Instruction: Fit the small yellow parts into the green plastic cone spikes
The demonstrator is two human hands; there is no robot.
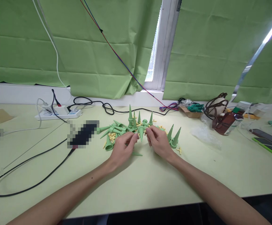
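A green plastic spike [141, 133] hangs point-down between my two hands, its wide end up. My left hand [123, 147] is closed in a pinch at the spike's left side. From the right, my right hand [158, 141] pinches a small yellow piece [145, 132] against the spike; the fingers partly hide it. Behind and left of my hands lies a pile of green spikes [119, 127] with small yellow pieces [112, 137] among them. Several spikes stand upright, including one tall spike [130, 116]. Below my left hand another spike [137, 154] lies flat.
Right of my hands stand two upright spikes [176, 137] beside a loose yellow piece [180, 150]. A dark device [84, 135] with a black cable lies on the left. A power strip [59, 114], cardboard box [192, 113], brown bottle [229, 122] and clear plastic bag [207, 137] rest around the table.
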